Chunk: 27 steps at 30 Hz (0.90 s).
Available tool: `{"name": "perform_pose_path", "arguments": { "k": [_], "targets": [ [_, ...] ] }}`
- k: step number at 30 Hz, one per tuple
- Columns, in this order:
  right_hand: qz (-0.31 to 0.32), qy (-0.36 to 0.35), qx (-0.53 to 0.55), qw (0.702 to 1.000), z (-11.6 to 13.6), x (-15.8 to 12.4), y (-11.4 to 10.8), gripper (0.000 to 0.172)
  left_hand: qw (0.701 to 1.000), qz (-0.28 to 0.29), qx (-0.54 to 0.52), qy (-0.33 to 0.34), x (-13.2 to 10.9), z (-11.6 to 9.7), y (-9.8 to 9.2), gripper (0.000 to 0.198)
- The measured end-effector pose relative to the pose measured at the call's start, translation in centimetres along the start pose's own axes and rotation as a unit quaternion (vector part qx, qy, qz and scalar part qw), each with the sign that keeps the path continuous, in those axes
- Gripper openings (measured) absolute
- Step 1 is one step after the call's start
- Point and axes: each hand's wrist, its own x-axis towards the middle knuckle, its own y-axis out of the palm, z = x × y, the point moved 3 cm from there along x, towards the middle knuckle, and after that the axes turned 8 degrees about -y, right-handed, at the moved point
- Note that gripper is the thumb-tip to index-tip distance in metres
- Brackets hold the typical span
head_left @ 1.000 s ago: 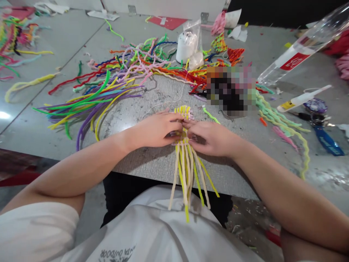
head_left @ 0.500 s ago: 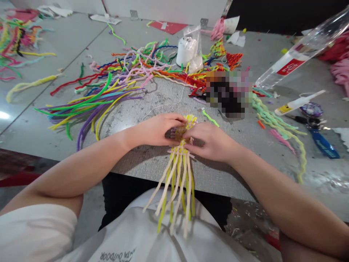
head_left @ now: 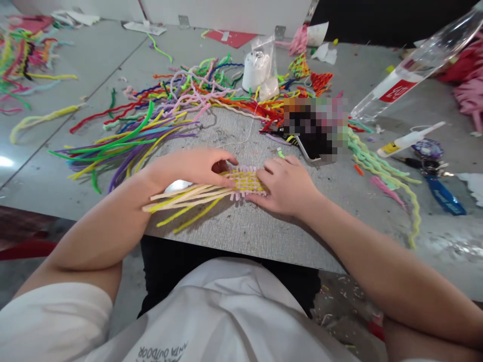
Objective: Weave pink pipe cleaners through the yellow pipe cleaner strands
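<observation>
One woven yellow-and-pink strip (head_left: 248, 182) on near-middle desk (head_left: 294, 239), right hand (head_left: 289, 186) gripping its right end, left hand (head_left: 199, 165) at its left end, grip can't tell, loose strands (head_left: 192, 196) overlapping, uncountable, one bottle (head_left: 400, 85) cut off far right, one dark item (head_left: 311, 123) pixelated.

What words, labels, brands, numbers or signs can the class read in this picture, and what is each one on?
"ANTA OUTDOOR": upside down, on the white shirt.
White characters on the bottle's red label: too blurred to read.
Pale marks on the blue strap: too blurred to read.
Any print on the white tube's yellow label: too small to read.
</observation>
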Motion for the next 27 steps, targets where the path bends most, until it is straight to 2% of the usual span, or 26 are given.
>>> {"name": "perform_pose_path", "arguments": {
  "k": [3, 6, 8, 9, 12, 13, 15, 17, 19, 21, 23, 25, 27],
  "targets": [
    [-0.006, -0.008, 0.004, 1.000, -0.1, -0.1, -0.3, 0.060, 0.997, 0.067, 0.000, -0.024, -0.2, 0.1, 0.1, 0.094],
    [-0.038, -0.019, 0.033, 0.999, -1.0, -0.6, -0.4, 0.057, 0.990, 0.121, -0.064, -0.031, 0.0, 0.0, 0.9, 0.106],
    [-0.090, -0.004, 0.063, 0.994, -2.0, -1.1, -0.4, 0.063, 0.982, 0.121, -0.135, -0.044, 0.4, 0.1, 1.5, 0.109],
    [-0.123, 0.021, 0.077, 0.989, -2.5, -1.4, -0.4, 0.074, 0.976, 0.115, -0.178, -0.051, 0.5, 0.2, 1.7, 0.110],
    [-0.228, 0.126, 0.141, 0.955, -4.3, -2.2, 0.2, 0.116, 0.949, 0.074, -0.301, -0.066, 0.9, 0.3, 2.3, 0.096],
    [-0.266, 0.160, 0.184, 0.933, -4.9, -2.4, 0.6, 0.120, 0.936, 0.066, -0.339, -0.066, 0.9, 0.2, 2.4, 0.085],
    [-0.340, 0.192, 0.289, 0.874, -5.6, -2.6, 1.3, 0.117, 0.903, 0.052, -0.419, -0.078, 0.8, -0.4, 2.6, 0.065],
    [-0.312, 0.198, 0.416, 0.831, -5.5, -2.1, 2.3, 0.092, 0.870, 0.034, -0.485, -0.088, 0.6, -1.1, 2.9, 0.049],
    [-0.229, 0.201, 0.555, 0.774, -4.4, -1.4, 2.9, 0.064, 0.834, 0.017, -0.539, -0.115, 0.5, -1.7, 3.5, 0.035],
    [-0.148, 0.211, 0.661, 0.705, -2.7, -0.9, 3.1, 0.056, 0.807, 0.019, -0.573, -0.141, 0.5, -2.1, 4.2, 0.023],
    [-0.137, 0.219, 0.710, 0.655, -1.2, -0.6, 2.7, 0.053, 0.789, 0.037, -0.594, -0.154, 0.5, -2.4, 4.9, 0.024],
    [-0.146, 0.230, 0.723, 0.634, -0.5, -0.6, 2.2, 0.052, 0.785, 0.065, -0.595, -0.158, 0.3, -2.7, 5.3, 0.026],
    [-0.149, 0.237, 0.725, 0.630, -0.3, -0.6, 2.1, 0.051, 0.779, 0.081, -0.603, -0.151, 0.1, -3.0, 5.4, 0.028]
  ]
}}
